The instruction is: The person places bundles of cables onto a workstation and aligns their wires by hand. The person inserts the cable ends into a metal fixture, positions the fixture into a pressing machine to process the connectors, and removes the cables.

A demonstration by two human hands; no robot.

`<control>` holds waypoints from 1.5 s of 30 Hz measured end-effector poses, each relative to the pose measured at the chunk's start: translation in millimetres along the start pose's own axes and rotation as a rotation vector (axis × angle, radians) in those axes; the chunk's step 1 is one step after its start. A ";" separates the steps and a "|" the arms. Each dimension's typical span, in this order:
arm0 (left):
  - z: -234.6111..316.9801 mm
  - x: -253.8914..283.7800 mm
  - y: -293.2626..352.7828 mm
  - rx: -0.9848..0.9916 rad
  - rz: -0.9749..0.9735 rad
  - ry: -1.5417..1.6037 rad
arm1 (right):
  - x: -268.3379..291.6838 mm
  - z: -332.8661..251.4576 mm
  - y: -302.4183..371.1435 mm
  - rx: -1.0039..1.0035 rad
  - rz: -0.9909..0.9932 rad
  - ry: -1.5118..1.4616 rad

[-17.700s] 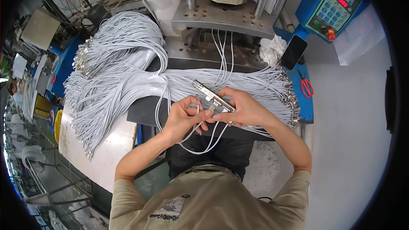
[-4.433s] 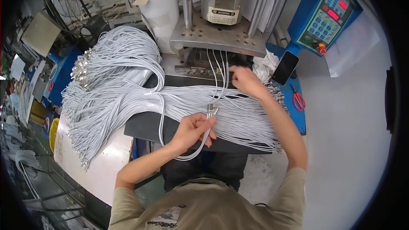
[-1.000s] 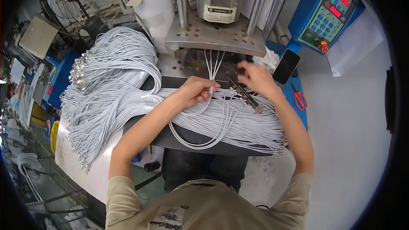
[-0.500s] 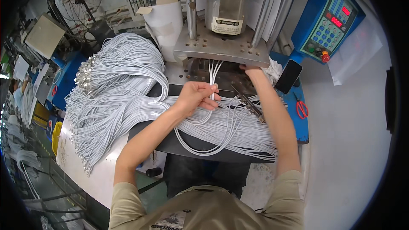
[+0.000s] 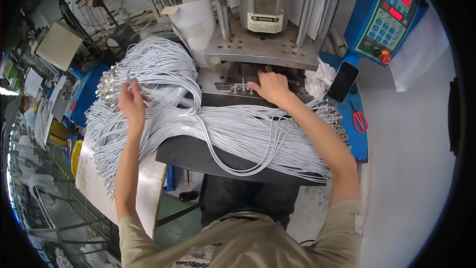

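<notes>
My left hand (image 5: 133,101) is raised over the left part of a big pile of light grey cables (image 5: 153,64), with fingers apart. Pale cables blur with motion just right of it. My right hand (image 5: 272,87) reaches under the press plate (image 5: 260,55) and rests on a dark metal mould (image 5: 238,71), thumb away from the fingers. Its fingertips are partly hard to make out. Small pale T-shaped pieces (image 5: 243,87) stand on a metal bar beside the thumb. Across the black mat runs a wide bundle of cables (image 5: 238,134), with metal connectors (image 5: 338,124) at its right end.
A blue control panel (image 5: 389,22) stands at the upper right. Below it are a black phone (image 5: 343,81), red-handled scissors (image 5: 360,121) and a crumpled white cloth (image 5: 320,77). A white cardboard tube (image 5: 194,30) stands left of the press posts. The black mat's edge (image 5: 176,161) lies near my lap.
My left hand has let go of several cables near the press and moved left to the pile. My right hand has come left onto the mould. The bar lying across the cables has left its spot.
</notes>
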State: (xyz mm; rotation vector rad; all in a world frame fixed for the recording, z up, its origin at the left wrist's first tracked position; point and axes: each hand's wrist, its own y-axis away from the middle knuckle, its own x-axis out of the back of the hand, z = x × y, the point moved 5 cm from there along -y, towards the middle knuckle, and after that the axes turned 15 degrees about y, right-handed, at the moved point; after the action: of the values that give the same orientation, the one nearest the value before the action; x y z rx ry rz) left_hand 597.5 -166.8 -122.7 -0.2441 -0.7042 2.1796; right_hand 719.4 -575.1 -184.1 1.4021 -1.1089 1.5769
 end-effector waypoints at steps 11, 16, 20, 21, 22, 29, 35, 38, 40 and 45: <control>-0.9 -64.0 15.4 0.049 -0.254 -0.141 | 39.0 53.5 183.7 -0.114 0.166 0.105; 116.9 -226.7 168.1 -0.172 -1.062 0.181 | 23.3 57.9 179.3 -0.089 0.327 0.138; 113.8 -227.0 220.2 -0.530 -0.978 0.128 | 21.5 91.9 166.7 -0.251 0.086 0.005; 113.0 -220.8 222.1 -0.563 -0.987 0.127 | 20.0 106.8 160.0 -0.323 -0.036 -0.353; 112.5 -217.8 223.1 -0.598 -0.999 0.133 | 14.0 120.1 154.0 -0.398 -0.157 -0.709; 99.0 -252.2 154.7 -0.585 -0.921 -0.091 | -15.7 130.7 -8.4 -0.443 0.150 -0.736; 59.4 -296.2 124.2 -0.474 -0.907 -0.062 | -29.3 133.0 -63.7 0.013 0.803 -0.132; 49.2 -306.2 119.5 -0.358 -0.970 -0.020 | -25.6 119.6 -55.4 0.196 1.035 0.184; 39.0 -307.6 109.2 -0.082 -1.089 -0.058 | -33.1 111.5 -46.6 0.105 0.754 0.191; 27.0 -292.0 93.6 -0.054 -1.066 0.041 | -11.3 40.7 -7.0 0.142 0.482 0.248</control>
State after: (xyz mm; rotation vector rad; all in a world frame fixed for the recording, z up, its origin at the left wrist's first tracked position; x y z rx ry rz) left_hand 715.9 -446.9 -170.5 0.0668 -0.6540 1.1363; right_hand 741.7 -610.5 -193.2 1.0301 -1.2616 2.1409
